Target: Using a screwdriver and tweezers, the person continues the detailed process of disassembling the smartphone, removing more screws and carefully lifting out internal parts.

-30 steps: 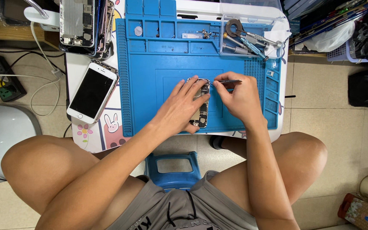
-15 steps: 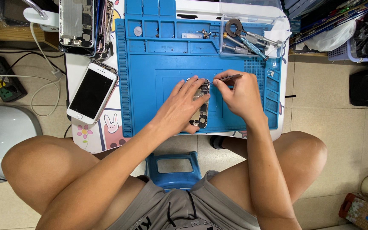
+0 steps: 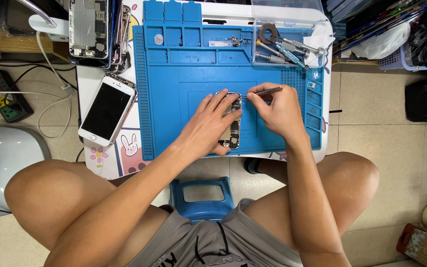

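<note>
An opened phone body (image 3: 233,129) with bare circuitry lies on the blue repair mat (image 3: 174,99). My left hand (image 3: 206,126) rests on its left side and pins it down, fingers spread over the frame. My right hand (image 3: 275,111) pinches thin metal tweezers (image 3: 268,91), whose tip points at the top edge of the phone body. Most of the phone's left half is hidden under my left hand.
A white phone (image 3: 107,110) with a dark screen lies left of the mat. Stacked phone housings (image 3: 92,29) sit at the back left. Screwdrivers and a tape roll (image 3: 280,47) fill a clear tray at the back right. A power strip (image 3: 1,96) lies on the floor.
My right hand has shifted slightly up and left, bringing the tweezers closer to the phone's top edge. My left hand stays put.
</note>
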